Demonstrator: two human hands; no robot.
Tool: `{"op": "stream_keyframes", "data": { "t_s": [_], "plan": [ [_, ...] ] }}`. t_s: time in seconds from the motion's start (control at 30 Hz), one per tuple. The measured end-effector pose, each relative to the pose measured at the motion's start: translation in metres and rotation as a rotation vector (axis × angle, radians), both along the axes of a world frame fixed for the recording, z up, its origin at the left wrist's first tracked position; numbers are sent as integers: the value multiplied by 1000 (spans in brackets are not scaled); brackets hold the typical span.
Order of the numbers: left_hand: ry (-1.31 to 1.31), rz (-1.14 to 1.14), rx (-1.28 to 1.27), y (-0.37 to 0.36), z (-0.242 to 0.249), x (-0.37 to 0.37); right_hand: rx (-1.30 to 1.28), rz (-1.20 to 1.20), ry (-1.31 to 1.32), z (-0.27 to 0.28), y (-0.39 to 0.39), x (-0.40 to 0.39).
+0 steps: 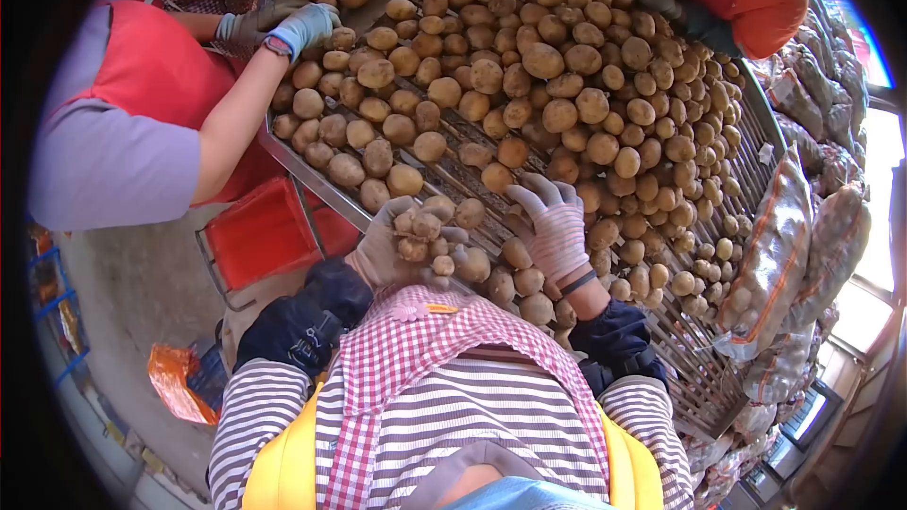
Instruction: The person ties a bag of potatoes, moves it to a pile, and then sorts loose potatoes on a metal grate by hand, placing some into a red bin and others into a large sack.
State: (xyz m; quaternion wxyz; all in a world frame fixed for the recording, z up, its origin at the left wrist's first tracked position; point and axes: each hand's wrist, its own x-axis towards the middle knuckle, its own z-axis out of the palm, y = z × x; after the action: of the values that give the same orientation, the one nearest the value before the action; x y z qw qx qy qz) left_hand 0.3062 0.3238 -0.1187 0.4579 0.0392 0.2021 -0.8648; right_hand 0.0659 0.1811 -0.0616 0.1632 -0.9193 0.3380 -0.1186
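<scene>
My left hand (pixel 376 250), in a pale dirty glove, is cupped at the near edge of the slatted table. It holds a cluster of small potatoes (pixel 421 231) against its palm and fingers. My right hand (pixel 554 231) wears a striped, pinkish-white glove with grey fingertips. Its fingers are spread and reach down over the slats among loose potatoes, near an orange-brown potato (pixel 513 152). Larger potatoes (pixel 529 281) lie between my two hands, close to my checked apron.
A slatted metal table (pixel 704 359) bears a large heap of potatoes (pixel 567 85). Across the left side, a co-worker's blue-gloved hand (pixel 307 28) touches potatoes. Other workers stand at the far side. A red seat (pixel 265 234) stands at left; filled mesh sacks (pixel 770 246) at right.
</scene>
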Motion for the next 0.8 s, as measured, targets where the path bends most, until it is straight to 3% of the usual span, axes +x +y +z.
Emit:
{"op": "stream_keyframes", "data": {
  "t_s": [0.17, 0.23, 0.3, 0.5, 0.63, 0.77, 0.8],
  "plan": [
    [-92, -33, 66, 6, -1, 5, -20, 102, 250, -23, -25, -52],
    [-128, -29, 130, 6, 0, 5, -135, -168, -77, -7, -34, -55],
    [-113, -30, 101, 5, -2, 5, -137, -211, -17, 1, -33, -60],
    [-196, -57, 62, 4, -5, 4, -135, -45, 381, -12, -4, -65],
    [-235, -74, 72, 5, -1, 6, -6, -132, 582, -1, 2, -72],
    [-302, -70, 53, 8, 1, 6, 176, -226, 488, 12, -9, -91],
    [-300, -68, 46, 7, 1, 6, 117, -167, 424, 12, -11, -92]
  ]
}}
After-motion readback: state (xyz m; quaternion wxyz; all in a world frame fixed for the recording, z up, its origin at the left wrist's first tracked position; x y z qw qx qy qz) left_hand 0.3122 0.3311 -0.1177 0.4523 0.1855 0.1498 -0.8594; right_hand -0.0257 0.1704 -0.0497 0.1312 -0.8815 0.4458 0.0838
